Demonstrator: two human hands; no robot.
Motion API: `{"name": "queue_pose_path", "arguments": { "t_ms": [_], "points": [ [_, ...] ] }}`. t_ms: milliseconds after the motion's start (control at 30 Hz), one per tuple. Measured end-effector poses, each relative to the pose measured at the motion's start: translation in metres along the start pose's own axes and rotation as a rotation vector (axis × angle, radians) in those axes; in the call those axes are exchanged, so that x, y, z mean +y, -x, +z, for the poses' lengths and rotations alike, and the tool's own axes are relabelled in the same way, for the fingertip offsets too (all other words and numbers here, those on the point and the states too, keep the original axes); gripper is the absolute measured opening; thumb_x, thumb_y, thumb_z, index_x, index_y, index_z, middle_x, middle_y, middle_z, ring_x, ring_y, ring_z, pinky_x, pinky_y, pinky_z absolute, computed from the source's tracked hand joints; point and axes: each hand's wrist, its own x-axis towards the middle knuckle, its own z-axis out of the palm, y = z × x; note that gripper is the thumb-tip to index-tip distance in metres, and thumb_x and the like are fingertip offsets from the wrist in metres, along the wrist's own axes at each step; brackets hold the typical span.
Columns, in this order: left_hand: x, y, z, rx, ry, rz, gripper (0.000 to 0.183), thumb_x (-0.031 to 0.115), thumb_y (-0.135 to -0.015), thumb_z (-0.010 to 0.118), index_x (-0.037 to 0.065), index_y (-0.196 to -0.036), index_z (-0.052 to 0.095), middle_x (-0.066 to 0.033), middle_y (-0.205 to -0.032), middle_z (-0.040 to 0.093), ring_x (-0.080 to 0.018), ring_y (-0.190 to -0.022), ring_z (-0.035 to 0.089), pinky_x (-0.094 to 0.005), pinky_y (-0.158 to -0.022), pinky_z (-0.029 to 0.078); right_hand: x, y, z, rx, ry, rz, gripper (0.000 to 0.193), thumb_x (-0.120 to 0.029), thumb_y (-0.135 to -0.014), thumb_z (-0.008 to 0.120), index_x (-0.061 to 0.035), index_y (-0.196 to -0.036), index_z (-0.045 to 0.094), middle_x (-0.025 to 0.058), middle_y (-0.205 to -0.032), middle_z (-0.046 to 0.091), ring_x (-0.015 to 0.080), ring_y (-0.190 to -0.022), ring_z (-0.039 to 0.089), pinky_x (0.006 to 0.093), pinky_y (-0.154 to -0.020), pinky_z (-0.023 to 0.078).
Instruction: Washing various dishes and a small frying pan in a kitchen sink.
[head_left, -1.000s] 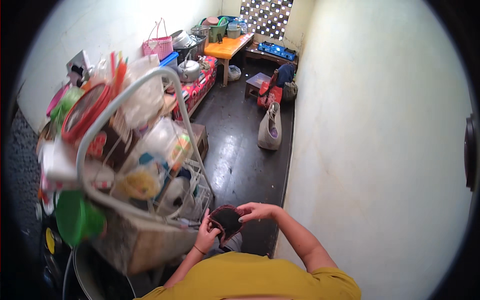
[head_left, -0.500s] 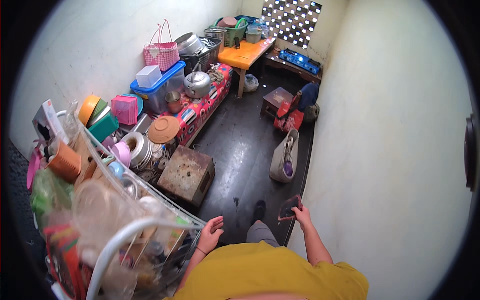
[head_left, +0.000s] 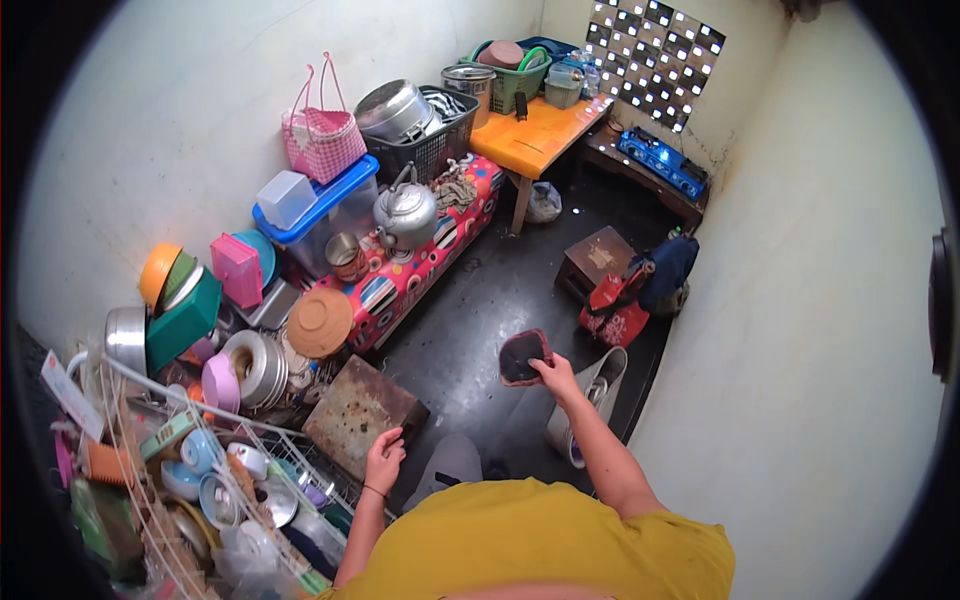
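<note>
My right hand [head_left: 557, 380] is closed on one edge of a square, dark pot holder [head_left: 520, 357] with a reddish border, held out above the dark floor. Below that forearm stands a light woven bag [head_left: 606, 385], partly hidden by the arm. My left hand [head_left: 383, 462] hangs empty with its fingers loosely bent and apart. It is nearest to a rusty box [head_left: 362, 410] on the floor and the wire dish rack [head_left: 290, 432] at the left.
Bowls and dishes fill the rack. A silver kettle [head_left: 407, 215] sits on a patterned red bench [head_left: 440, 250] along the left wall. Ahead are an orange table [head_left: 520, 140], a blue stove [head_left: 662, 163] and a low wooden stool [head_left: 600, 255] beside a red bag [head_left: 612, 318].
I have moved forward past the rack. My right hand has swung up and leftward with the pot holder, over the floor. My left hand has come away from the rack's rim.
</note>
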Motion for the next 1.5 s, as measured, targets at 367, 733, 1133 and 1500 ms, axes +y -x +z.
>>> {"name": "queue_pose_path", "arguments": {
  "t_ms": [367,733,1133,1500],
  "points": [
    [-0.005,-0.301,0.020,0.180,-0.230,-0.148,0.036,-0.001,-0.076,0.053,0.003,-0.112,0.057,-0.0059,-0.098,0.059,-0.0121,-0.077,0.057,-0.0246,-0.061,0.049,-0.015,-0.275,-0.053,0.074,-0.066,0.184,0.022,-0.013,-0.083,0.060,-0.0041,-0.102,0.058,0.0009,-0.077,0.059,0.0119,-0.060,0.054,0.0256,-0.052,0.043],
    [0.184,-0.604,0.166,-0.168,-0.192,-0.048,0.035,-0.001,-0.083,0.052,0.003,-0.117,0.053,-0.0094,-0.114,0.056,-0.0120,-0.084,0.058,-0.0238,-0.069,0.049,-0.063,-0.440,-0.176,0.633,-0.296,0.391,0.011,-0.016,-0.080,0.060,-0.0116,-0.090,0.057,0.0000,-0.069,0.057,0.0127,-0.052,0.053,0.0239,-0.045,0.044],
    [0.218,-0.818,0.304,0.009,-0.131,-0.211,0.031,0.001,-0.084,0.057,0.004,-0.114,0.054,-0.0048,-0.108,0.059,-0.0118,-0.088,0.057,-0.0239,-0.066,0.049,-0.150,-0.823,-0.322,0.713,-0.242,0.232,0.010,-0.014,-0.082,0.057,-0.0068,-0.077,0.053,0.0031,-0.054,0.051,0.0132,-0.039,0.047,0.0258,-0.035,0.036],
    [0.216,-0.899,0.378,0.272,-0.294,-0.480,0.025,0.001,-0.082,0.052,0.007,-0.105,0.059,-0.0017,-0.077,0.058,-0.0119,-0.062,0.055,-0.0273,-0.053,0.048,-0.438,-1.363,-0.412,0.633,-0.412,-0.496,0.060,-0.003,-0.090,0.047,-0.0177,-0.144,0.025,0.0041,-0.118,0.054,0.0151,-0.095,0.056,0.0258,-0.065,0.051]
  ]
}}
